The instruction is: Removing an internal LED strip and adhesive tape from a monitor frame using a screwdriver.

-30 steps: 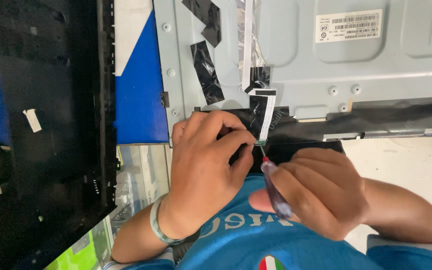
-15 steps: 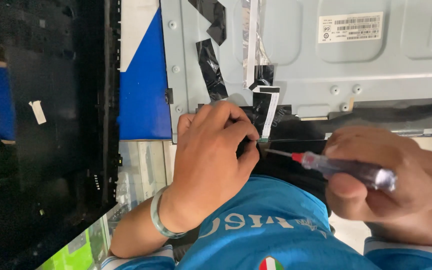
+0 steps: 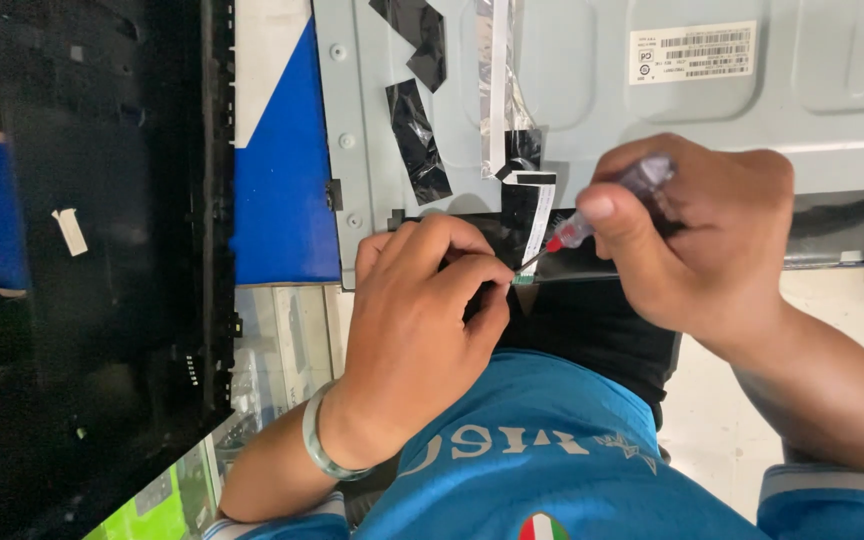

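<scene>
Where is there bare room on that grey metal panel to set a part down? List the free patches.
Free: the grey metal back panel between the white flat ribbon cable and the white barcode label. Crowded: the lower edge, where the left hand and the right hand with its clear-handled screwdriver meet; black tape strips fill the left.

Bright, even light; sharp focus

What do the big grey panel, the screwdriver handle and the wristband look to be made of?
Grey panel: likely sheet metal, matt painted, with pressed ribs and screw points. Screwdriver handle in the right hand: clear plastic with a red collar. Wristband on the left hand: pale, glossy, perhaps stone or plastic.
</scene>
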